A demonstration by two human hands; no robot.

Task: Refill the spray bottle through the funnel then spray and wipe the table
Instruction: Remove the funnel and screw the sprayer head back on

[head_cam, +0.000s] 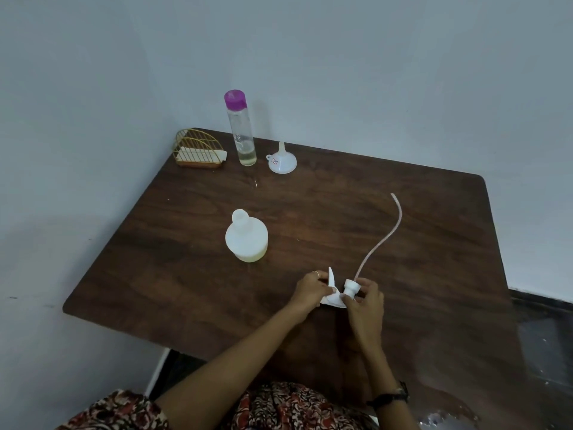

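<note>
While both hands meet over the near part of the dark wooden table (310,212), they hold the white spray head (338,294) between them, off its bottle. The left hand (310,290) grips the body and trigger end, its fingers curled over the plastic so that most of that end is hidden; only the pointed trigger blade sticks up beside the knuckles. The right hand (364,301) pinches the round screw collar with thumb and fingertips, covering its near side. From the collar the pale dip tube (381,240) curves away across the tabletop towards the far right, its free end lying well clear of everything else.

The open spray bottle (246,237) stands upright near the middle of the table, well apart from the hands, neck uncovered; seen from above, how much liquid it holds is hard to judge. At the far edge the white funnel (281,159) sits mouth down with its spout pointing up, a small label on it too blurred to read. Just left of it stands a tall clear refill bottle (241,131) with a purple cap, a little liquid in its base. Farther left, a gold wire holder (200,148) keeps something white, partly screened by the wires. A patterned garment (279,408) and a wristwatch (392,395) are cut off at the bottom edge.
</note>
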